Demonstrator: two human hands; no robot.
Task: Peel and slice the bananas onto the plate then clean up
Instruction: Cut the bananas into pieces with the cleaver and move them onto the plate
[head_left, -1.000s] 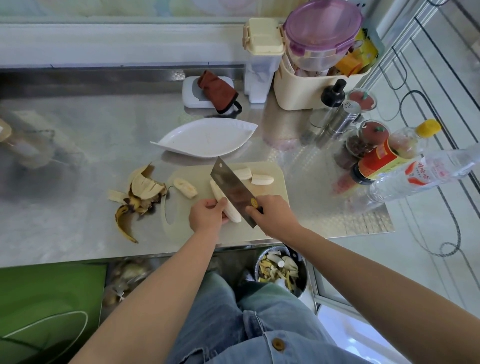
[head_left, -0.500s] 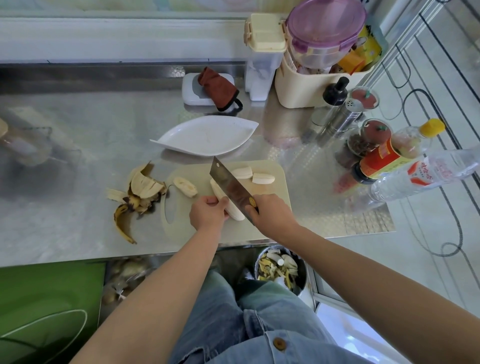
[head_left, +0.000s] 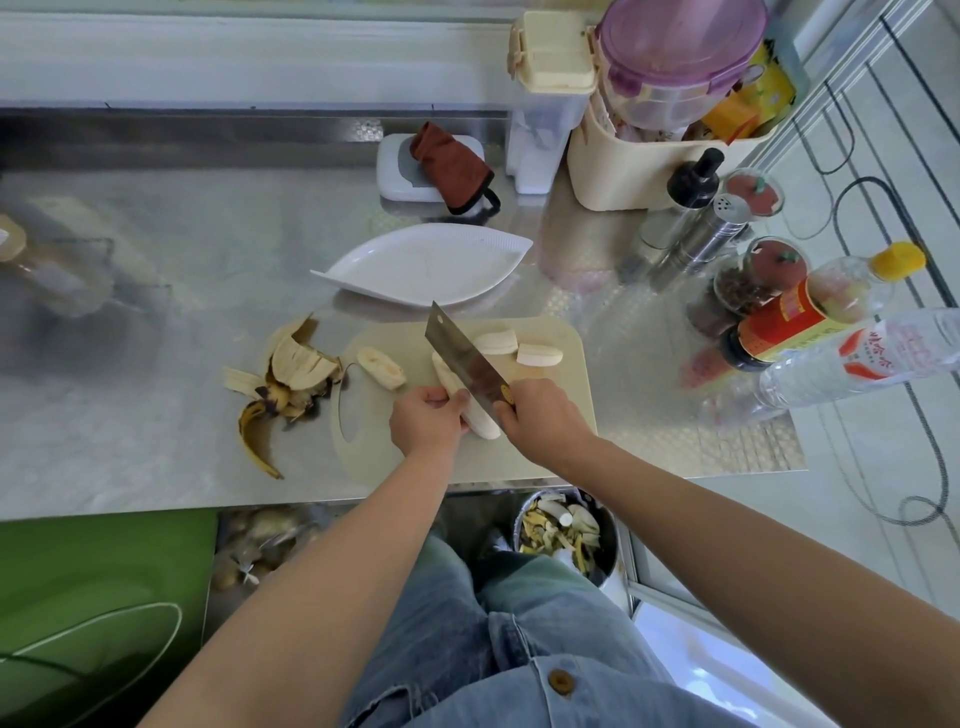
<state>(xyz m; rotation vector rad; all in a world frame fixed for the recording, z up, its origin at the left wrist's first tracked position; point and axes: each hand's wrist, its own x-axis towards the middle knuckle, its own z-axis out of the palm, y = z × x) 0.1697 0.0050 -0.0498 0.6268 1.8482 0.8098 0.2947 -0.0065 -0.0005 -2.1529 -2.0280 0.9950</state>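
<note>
The steel counter (head_left: 156, 395) takes up most of what I can see. The pale cutting board (head_left: 566, 405) lies near its front edge. Just behind the board sits the white leaf-shaped plate (head_left: 426, 265), with no fruit on it (the slices are all on the board for now). Below the counter's edge, by the person's knees, stands a bin (head_left: 612, 530) with peel scraps inside.

To the left of the board, touching its edge, lies a heap of browned banana peel (head_left: 291, 374). The cleaver (head_left: 462, 358) slants across the board, its blade lying lengthwise over the peeled banana (head_left: 480, 422). The right hand (head_left: 543, 421) is wrapped tight around the handle. The left hand (head_left: 423, 423) has its fingers curled over the near part of that banana, pinning it to the board just beside the blade.

Three cut pieces lie on the board. One piece (head_left: 381, 367) lies left of the blade. The other two (head_left: 497, 343) (head_left: 539, 355) lie side by side on the blade's far right, near the back edge.
</note>
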